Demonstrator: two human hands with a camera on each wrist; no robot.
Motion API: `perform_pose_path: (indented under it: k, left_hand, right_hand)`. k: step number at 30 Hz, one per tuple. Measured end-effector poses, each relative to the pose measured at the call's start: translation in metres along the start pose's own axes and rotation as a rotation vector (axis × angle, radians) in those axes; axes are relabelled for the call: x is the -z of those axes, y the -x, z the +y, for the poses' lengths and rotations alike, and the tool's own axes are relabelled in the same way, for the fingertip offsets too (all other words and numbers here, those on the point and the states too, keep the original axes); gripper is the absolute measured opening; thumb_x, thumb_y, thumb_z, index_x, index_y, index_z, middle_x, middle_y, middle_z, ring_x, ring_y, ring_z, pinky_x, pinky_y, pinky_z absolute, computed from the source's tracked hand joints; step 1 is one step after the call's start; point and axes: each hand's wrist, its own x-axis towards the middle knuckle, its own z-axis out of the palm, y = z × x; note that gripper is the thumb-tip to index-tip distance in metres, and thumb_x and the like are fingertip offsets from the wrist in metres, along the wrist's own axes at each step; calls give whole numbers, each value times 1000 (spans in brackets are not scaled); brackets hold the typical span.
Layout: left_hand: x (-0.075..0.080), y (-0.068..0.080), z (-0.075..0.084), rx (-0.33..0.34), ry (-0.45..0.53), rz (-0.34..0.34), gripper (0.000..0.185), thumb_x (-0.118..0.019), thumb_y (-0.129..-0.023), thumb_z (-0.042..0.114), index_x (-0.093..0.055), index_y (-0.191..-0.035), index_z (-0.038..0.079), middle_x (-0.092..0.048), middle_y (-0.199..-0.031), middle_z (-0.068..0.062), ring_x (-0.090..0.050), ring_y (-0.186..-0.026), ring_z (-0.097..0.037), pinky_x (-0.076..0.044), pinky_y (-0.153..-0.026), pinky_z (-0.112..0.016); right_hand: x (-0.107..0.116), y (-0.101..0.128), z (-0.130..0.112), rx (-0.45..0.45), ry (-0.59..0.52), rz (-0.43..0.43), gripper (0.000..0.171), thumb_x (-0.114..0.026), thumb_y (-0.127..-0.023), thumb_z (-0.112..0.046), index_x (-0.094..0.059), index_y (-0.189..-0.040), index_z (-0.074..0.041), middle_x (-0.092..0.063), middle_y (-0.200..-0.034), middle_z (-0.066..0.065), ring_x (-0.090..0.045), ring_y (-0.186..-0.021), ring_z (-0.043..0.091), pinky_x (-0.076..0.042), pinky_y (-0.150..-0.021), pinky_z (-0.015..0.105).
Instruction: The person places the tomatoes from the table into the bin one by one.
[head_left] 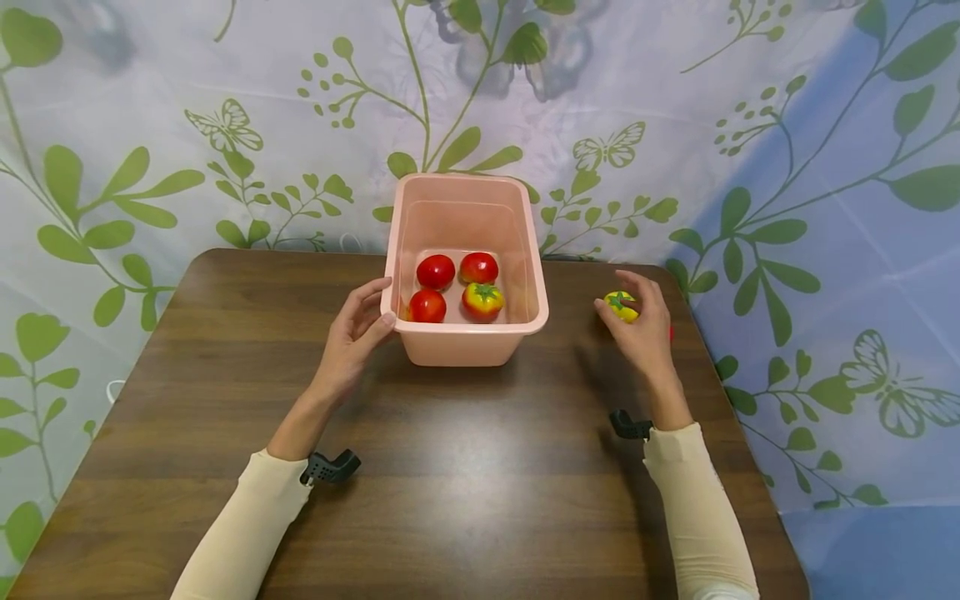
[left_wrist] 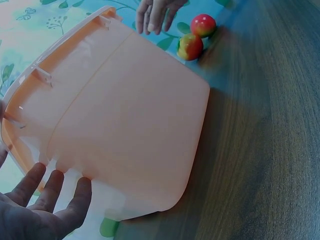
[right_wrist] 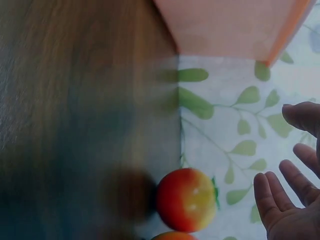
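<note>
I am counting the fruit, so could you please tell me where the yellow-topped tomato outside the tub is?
In the head view, the yellow-topped tomato sits on the brown wooden table, right of the pink plastic tub, beside the right hand.

cream long sleeves (head_left: 247, 525), black wrist mounts (head_left: 330, 467), seemingly plastic

A tub (head_left: 525, 275) stands on the table (head_left: 450, 467) at the middle of its far edge, with a patterned cloth (head_left: 675, 125) hanging behind it. Four tomatoes (head_left: 436, 271) lie in the tub in two rows of two. The left hand (head_left: 352, 337) rests against the tub's near left corner, while the right hand (head_left: 637, 325) is to the right of the tub, well apart from it, over two more tomatoes (head_left: 621, 305) lying side by side on the table near its far right corner.
</note>
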Motion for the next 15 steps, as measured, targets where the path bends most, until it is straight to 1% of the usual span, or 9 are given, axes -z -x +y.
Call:
perform_pose_path:
  k: [6,15]
  left_hand:
    - [0,0,-1,-14,3,-4,55,-60,-110,12,-45,-162,20,-43,-165,-24,-61,-137,-21,-62,-103,-26]
    - [0,0,-2,-11,9,4,54,-60,-110,10,-45,-161,19,-44,-163,-27,-62,-134,-19,-62,-103,-27]
  right_hand:
    - [3,-1,14,-45,26,8,57,-84,-93,-16,-63,-146,-10,-59,-143,22,-60,-138,39,-53,-113,64]
    - [3,-8,33,-64,67,16,58,-83,-93,-13,-61,-146,-7,-58,-141,26,-60,-135,41,-53,-112,64]
